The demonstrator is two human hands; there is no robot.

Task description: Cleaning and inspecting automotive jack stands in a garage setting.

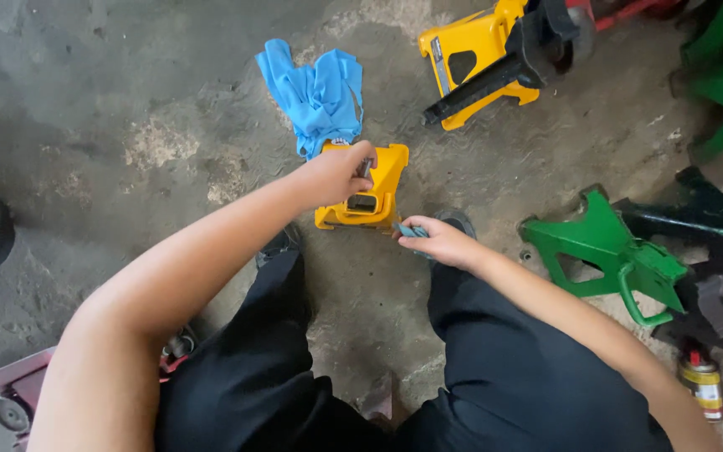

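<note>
Concrete floor (127, 100), two yellow stands (left hand (336, 174) gripping one (370, 188)), right hand (441, 241) pinching cloth (414, 231).

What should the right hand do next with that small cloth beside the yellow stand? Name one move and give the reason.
Probably bring the right hand and its small grey cloth up against the yellow jack stand. The left hand already grips the stand's top, steadying it upright on the concrete floor, while the cloth sits just beside the base, apparently not touching it.
</note>
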